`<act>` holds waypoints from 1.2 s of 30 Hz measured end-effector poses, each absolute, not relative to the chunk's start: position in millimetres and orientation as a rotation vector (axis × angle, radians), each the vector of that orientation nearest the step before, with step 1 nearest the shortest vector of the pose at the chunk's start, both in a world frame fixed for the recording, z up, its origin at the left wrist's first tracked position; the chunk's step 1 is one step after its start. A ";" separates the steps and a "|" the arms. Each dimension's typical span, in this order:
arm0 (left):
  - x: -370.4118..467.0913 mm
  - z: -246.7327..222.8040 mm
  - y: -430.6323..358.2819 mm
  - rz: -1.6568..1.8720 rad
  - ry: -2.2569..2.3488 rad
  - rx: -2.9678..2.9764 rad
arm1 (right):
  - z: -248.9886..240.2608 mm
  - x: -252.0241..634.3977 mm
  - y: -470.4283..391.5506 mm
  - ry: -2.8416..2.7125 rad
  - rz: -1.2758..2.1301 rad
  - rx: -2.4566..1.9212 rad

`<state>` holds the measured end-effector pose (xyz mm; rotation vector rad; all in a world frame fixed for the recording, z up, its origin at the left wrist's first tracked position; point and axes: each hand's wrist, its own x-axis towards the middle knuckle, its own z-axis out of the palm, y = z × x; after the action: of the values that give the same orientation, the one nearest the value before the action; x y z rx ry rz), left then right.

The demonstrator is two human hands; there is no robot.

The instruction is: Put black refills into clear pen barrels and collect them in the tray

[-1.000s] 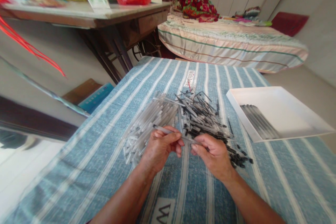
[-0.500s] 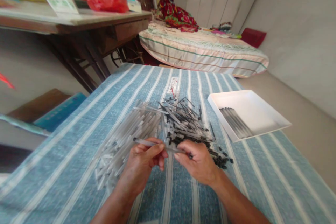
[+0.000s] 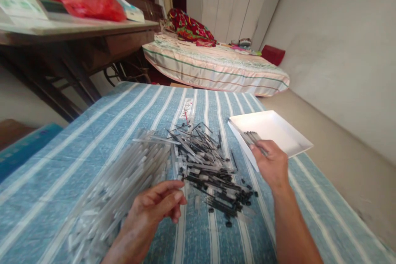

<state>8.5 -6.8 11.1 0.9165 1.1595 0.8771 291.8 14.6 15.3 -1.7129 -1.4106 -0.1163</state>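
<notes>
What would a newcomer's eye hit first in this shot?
Probably the heap of pale translucent tubes left of centre on the blue striped tablecloth, with a tangle of thin, partly black pieces just right of it. Next, the white box farther right, where the right hand is over a row of slim grey sticks. Behind, a bright red plastic bag stands out at upper left.

Two heaps: translucent pen tubes [image 3: 136,165], black-and-clear parts [image 3: 213,169]; white box [image 3: 280,128] holding grey pens [image 3: 250,135].
Tubes long, lying roughly parallel. Parts jumbled at mixed angles, just right. Box shallow, open-topped, set right of both; pens side by side along its left wall, near ends hidden.
</notes>
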 end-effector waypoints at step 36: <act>4.0 -11.6 -2.5 0.879 1.519 1.278 | -15.8 221.0 1.1 -2.079 -0.046 -1.336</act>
<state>4.0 -2.5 -11.6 1.2775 1.5192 0.8788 221.0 1.1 -15.8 -1.3357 -2.0791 -0.0457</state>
